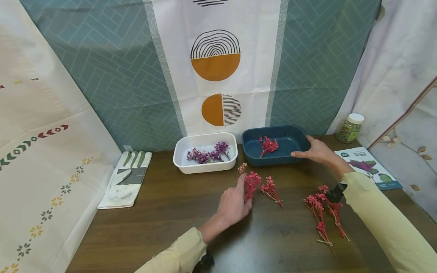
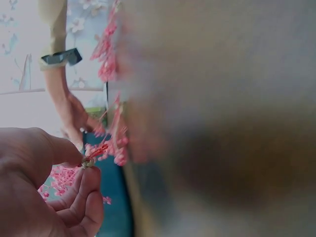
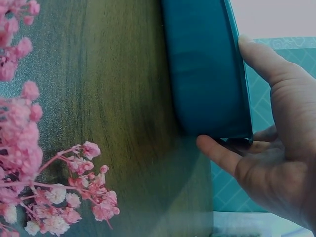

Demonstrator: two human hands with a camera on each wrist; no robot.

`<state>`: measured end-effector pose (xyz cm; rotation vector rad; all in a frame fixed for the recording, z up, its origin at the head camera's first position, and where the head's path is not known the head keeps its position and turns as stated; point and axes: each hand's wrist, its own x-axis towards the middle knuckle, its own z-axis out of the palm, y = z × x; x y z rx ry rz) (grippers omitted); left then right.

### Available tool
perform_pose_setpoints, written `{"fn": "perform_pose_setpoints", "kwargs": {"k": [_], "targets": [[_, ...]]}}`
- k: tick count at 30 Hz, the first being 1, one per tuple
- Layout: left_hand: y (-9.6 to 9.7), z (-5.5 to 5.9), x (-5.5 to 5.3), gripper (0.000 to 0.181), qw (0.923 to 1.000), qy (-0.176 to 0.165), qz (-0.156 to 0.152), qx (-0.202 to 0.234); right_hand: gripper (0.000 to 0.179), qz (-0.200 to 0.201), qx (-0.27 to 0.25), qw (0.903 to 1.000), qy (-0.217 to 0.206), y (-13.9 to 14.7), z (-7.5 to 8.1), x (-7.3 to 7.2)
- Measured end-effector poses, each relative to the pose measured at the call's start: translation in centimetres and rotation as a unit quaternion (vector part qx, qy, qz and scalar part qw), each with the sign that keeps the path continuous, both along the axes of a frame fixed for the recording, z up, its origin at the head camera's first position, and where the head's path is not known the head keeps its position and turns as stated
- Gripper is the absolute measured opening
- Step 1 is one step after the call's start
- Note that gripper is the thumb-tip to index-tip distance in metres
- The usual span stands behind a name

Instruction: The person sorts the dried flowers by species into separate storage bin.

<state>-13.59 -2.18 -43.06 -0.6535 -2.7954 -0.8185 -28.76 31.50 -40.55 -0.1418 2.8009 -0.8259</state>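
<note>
My left hand (image 1: 233, 203) pinches a bunch of pink dried flowers (image 1: 252, 184) above the table, in front of the two basins. In the left wrist view, thumb and fingertips close on its tied stems (image 2: 88, 162). A paler flower head (image 1: 242, 167) shows just past the fingers; whether it belongs to that bunch I cannot tell. My right hand (image 1: 319, 151) grips the right end of the dark blue basin (image 1: 249, 149), thumb and fingers at its corner. Inside that basin lies one reddish-pink bunch (image 1: 268, 145). Another bunch (image 1: 270, 188) lies right of my left hand.
The white basin (image 1: 181, 165) at left holds purple dried flowers (image 1: 208, 154). More pink bunches (image 1: 317, 212) lie near my right forearm. Folded gloves (image 1: 126, 180) sit far left. A lidded jar (image 1: 349, 129) and a printed booklet (image 1: 370, 168) are at right.
</note>
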Motion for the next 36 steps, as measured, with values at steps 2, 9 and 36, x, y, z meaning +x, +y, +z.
{"fn": "perform_pose_setpoints", "kwargs": {"k": [2,9,36], "targets": [[0.0,0.7,-0.8,0.076,0.9999,0.002,-0.007,0.009,0.123,0.0,0.001,1.0,0.001,0.0,-0.1,0.0],[0.6,3.0,-3.8,0.078,0.9994,0.015,-0.028,0.016,0.123,0.0,0.002,1.0,0.005,0.1,-0.2,-0.2],[7.4,6.2,-12.6,0.074,0.9923,0.041,0.001,-0.117,0.118,-0.01,-0.009,0.9999,0.009,0.0,-0.3,0.1]]}}
